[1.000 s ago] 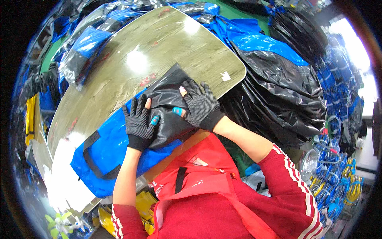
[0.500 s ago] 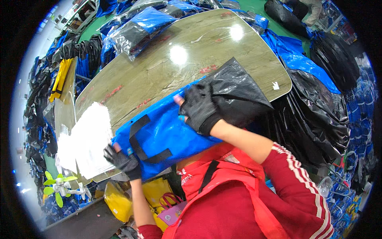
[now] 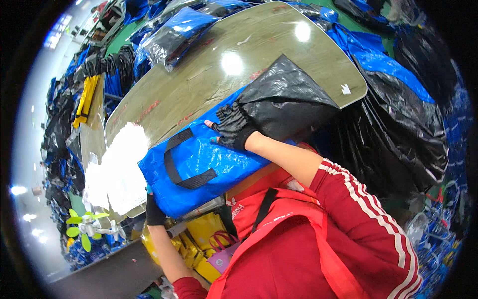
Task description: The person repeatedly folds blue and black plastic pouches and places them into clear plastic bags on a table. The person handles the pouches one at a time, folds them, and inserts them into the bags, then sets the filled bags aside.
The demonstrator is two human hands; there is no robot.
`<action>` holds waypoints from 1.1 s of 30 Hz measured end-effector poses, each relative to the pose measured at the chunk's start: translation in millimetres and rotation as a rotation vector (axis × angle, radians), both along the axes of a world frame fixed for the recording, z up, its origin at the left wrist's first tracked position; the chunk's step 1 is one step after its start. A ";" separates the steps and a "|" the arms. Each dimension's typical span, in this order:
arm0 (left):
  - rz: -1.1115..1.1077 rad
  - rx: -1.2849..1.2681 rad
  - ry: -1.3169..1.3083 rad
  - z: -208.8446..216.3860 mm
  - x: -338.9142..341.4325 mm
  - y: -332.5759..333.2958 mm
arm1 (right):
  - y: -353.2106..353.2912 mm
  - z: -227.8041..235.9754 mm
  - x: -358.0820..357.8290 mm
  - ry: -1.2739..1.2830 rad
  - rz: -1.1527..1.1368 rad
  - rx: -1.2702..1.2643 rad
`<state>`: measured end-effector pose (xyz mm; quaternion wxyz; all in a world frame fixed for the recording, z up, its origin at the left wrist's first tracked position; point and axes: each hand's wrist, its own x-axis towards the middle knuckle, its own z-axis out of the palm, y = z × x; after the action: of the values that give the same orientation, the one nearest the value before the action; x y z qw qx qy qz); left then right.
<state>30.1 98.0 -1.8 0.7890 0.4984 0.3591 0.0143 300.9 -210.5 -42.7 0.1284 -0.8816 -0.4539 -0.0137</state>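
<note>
A blue tarpaulin-like bag (image 3: pixel 199 158) with black strap handles (image 3: pixel 172 158) lies folded flat on the table in front of me. Its right part is a black sheet (image 3: pixel 286 94) that tapers to a corner. My right hand (image 3: pixel 231 127), in a black fingerless-tip glove, rests flat on the bag where blue meets black, fingers spread. At the bag's lower left end is my left hand (image 3: pixel 155 212), also gloved. One fingertip shows beside the bag's edge; the bag hides the other fingers, so their grip cannot be made out.
A stack of white sheets (image 3: pixel 124 169) sits left of the bag on the wood-patterned table (image 3: pixel 199 74). Clear-wrapped blue and black packages (image 3: pixel 181 35) lie along the far edge. Black sheeting (image 3: pixel 398 134) hangs at the right. A small green-bladed fan (image 3: pixel 87 226) stands lower left, near yellow bags (image 3: pixel 204 234).
My left hand has moved from the bag's left corner down along its end, its fingers now mostly hidden. My right hand has slid slightly left and flattened on the bag.
</note>
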 end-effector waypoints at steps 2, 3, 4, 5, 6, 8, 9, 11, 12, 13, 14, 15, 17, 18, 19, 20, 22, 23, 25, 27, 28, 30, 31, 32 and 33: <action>0.049 0.027 -0.020 5.3 -0.1 -14.7 | -4.9 6.8 -2.1 -0.015 0.022 0.027; 0.071 0.077 0.052 9.1 -1.3 -19.9 | -9.1 9.5 -4.8 -0.025 0.038 0.020; 0.101 0.095 0.110 14.2 -2.1 -23.0 | -16.4 11.4 -9.8 -0.105 0.022 0.050; 0.089 0.116 0.126 22.6 -1.3 -24.6 | -23.3 12.3 -15.8 -0.085 0.041 0.146; 0.054 0.094 0.084 32.8 1.2 -27.7 | -33.3 12.6 -21.9 -0.205 0.074 0.261; 0.025 0.050 -0.073 61.8 17.6 -40.7 | -56.4 7.4 -45.5 -0.117 -0.030 0.430; 0.081 -0.101 -0.178 78.1 37.6 -50.5 | -61.8 3.4 -53.5 0.076 -0.006 0.405; -0.061 0.058 -0.313 107.7 81.1 -105.2 | -70.7 -8.8 -71.3 0.436 -0.190 0.590; -0.100 0.145 -0.371 123.0 105.4 -142.9 | -72.8 -16.6 -76.2 0.319 -0.182 0.660; -0.125 0.061 -0.451 126.9 146.5 -188.8 | -72.0 -23.5 -81.2 0.221 -0.175 0.687; -0.268 -0.135 -0.596 132.4 178.6 -233.1 | -69.7 -31.3 -82.1 0.129 -0.171 0.687; -0.257 0.074 -0.456 122.3 222.4 -283.5 | -69.8 -39.7 -85.2 0.084 -0.163 0.670; -0.267 0.619 -0.242 93.8 277.2 -363.4 | -69.6 -57.4 -89.0 0.069 -0.134 0.637; -0.448 0.973 -0.219 75.5 295.9 -390.1 | -70.5 -63.9 -91.5 0.071 -0.120 0.617; -0.469 0.855 -0.252 57.2 299.9 -400.4 | -73.3 -70.2 -93.8 0.074 -0.109 0.599; -0.567 0.694 -0.224 40.7 305.5 -405.5 | -77.8 -72.1 -97.6 0.074 -0.099 0.584; -0.679 0.958 -0.281 19.7 309.8 -392.7 | -91.3 -64.7 -103.8 0.079 -0.080 0.561; -0.775 1.496 -0.431 13.1 308.8 -384.9 | -99.8 -53.0 -106.0 0.080 -0.072 0.545; -0.699 1.838 -0.698 8.9 309.1 -372.7 | -121.7 -18.3 -107.1 0.074 -0.045 0.491; -0.661 1.954 -0.811 13.8 314.5 -371.2 | -153.2 28.1 -100.8 0.039 -0.014 0.329; -0.683 1.977 -0.814 17.6 319.2 -373.8 | -170.3 52.7 -93.3 0.147 0.057 0.135; -0.749 1.984 -0.663 22.3 326.6 -378.6 | -207.7 90.4 -71.2 0.991 0.231 -0.250; -0.883 1.966 -0.517 24.8 331.4 -375.9 | -221.9 92.3 -59.0 0.828 0.135 -0.169; -0.913 1.988 -0.582 23.9 334.4 -372.7 | -233.3 107.1 -42.4 0.646 0.073 -0.036; -1.007 1.992 -0.601 24.1 340.3 -363.2 | -239.0 90.1 -23.8 0.275 -0.108 0.068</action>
<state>370.4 -265.2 22.2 0.0163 0.9629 -0.2529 0.0930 277.1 -449.5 47.4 0.2184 -0.8934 -0.3833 0.0851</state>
